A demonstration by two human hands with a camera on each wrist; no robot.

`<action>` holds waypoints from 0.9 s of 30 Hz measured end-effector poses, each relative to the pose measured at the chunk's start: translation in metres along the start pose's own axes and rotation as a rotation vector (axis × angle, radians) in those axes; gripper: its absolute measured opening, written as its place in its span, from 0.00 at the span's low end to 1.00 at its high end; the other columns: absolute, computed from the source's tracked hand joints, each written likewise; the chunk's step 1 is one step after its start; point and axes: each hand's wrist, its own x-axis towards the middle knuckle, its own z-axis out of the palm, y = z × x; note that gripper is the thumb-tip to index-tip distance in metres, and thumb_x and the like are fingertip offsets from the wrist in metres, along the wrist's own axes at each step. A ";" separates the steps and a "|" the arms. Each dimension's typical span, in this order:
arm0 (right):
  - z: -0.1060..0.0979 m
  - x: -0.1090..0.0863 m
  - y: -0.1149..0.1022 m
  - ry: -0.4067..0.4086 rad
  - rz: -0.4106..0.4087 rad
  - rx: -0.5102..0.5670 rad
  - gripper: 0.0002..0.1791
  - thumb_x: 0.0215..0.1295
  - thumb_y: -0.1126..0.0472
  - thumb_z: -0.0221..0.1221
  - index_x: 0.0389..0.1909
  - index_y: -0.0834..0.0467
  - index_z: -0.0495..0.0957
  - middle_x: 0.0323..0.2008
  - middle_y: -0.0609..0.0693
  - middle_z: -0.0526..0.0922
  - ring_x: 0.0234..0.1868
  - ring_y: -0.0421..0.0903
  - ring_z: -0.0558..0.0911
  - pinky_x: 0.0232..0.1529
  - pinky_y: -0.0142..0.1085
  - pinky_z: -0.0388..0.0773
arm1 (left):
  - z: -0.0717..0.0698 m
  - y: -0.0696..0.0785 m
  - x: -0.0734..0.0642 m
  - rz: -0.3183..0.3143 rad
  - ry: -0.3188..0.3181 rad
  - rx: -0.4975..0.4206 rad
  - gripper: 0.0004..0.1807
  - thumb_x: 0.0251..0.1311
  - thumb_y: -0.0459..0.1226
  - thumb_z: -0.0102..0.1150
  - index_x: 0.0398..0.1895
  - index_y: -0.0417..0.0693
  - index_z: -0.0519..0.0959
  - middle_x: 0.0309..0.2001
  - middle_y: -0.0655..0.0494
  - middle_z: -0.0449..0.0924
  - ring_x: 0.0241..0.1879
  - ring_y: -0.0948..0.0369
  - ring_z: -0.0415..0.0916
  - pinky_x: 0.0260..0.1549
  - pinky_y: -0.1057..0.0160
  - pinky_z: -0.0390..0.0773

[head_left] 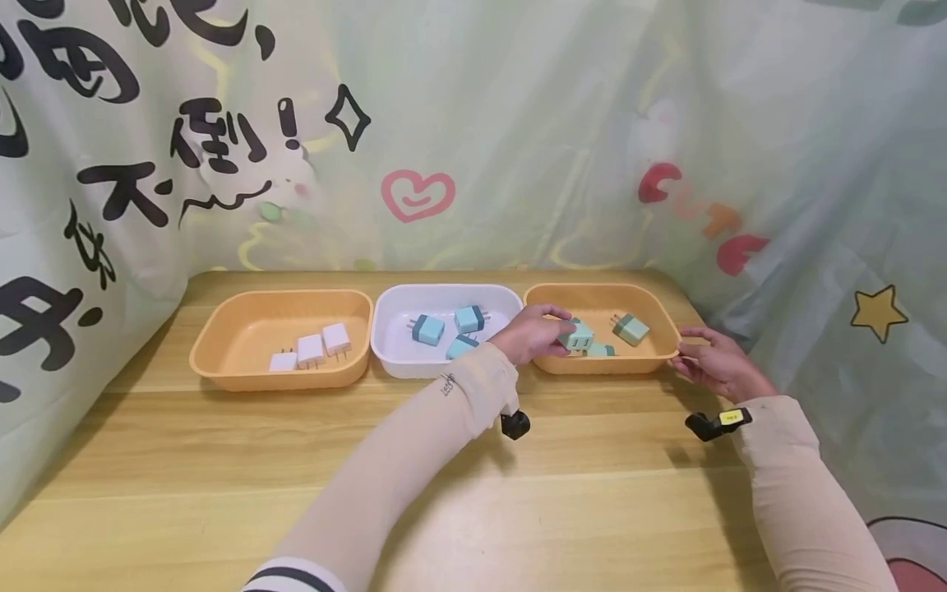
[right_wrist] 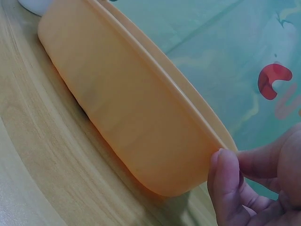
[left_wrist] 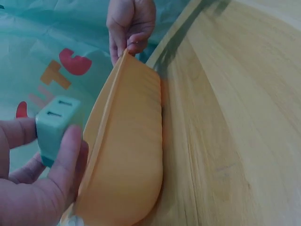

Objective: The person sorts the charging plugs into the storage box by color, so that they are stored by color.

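My left hand (head_left: 534, 333) pinches a green two-port USB charger (left_wrist: 59, 125) between thumb and fingers, over the left end of the right-hand orange bin (head_left: 601, 364). In the left wrist view the charger's two port slots face up, and the hand is beside the bin's rim. With thumb and fingers my right hand (head_left: 721, 362) grips the right end of that bin's rim, as the right wrist view also shows. Inside the bin lie a green charger (head_left: 631, 329) with its prongs pointing up left and another green charger (head_left: 601, 350), partly hidden by the front wall.
A white bin (head_left: 385, 362) in the middle holds several blue chargers (head_left: 427, 330). To its left, another orange bin (head_left: 214, 374) contains white chargers (head_left: 311, 349). All three bins stand in a row on the wooden table (head_left: 562, 510), before a printed curtain (head_left: 503, 148).
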 end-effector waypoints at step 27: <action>0.000 0.000 -0.001 0.006 -0.002 -0.034 0.18 0.73 0.70 0.47 0.60 0.63 0.56 0.31 0.54 0.79 0.29 0.42 0.82 0.32 0.29 0.83 | 0.034 0.010 0.025 -0.165 0.385 0.117 0.34 0.63 0.46 0.61 0.67 0.39 0.65 0.58 0.48 0.71 0.51 0.51 0.73 0.48 0.56 0.78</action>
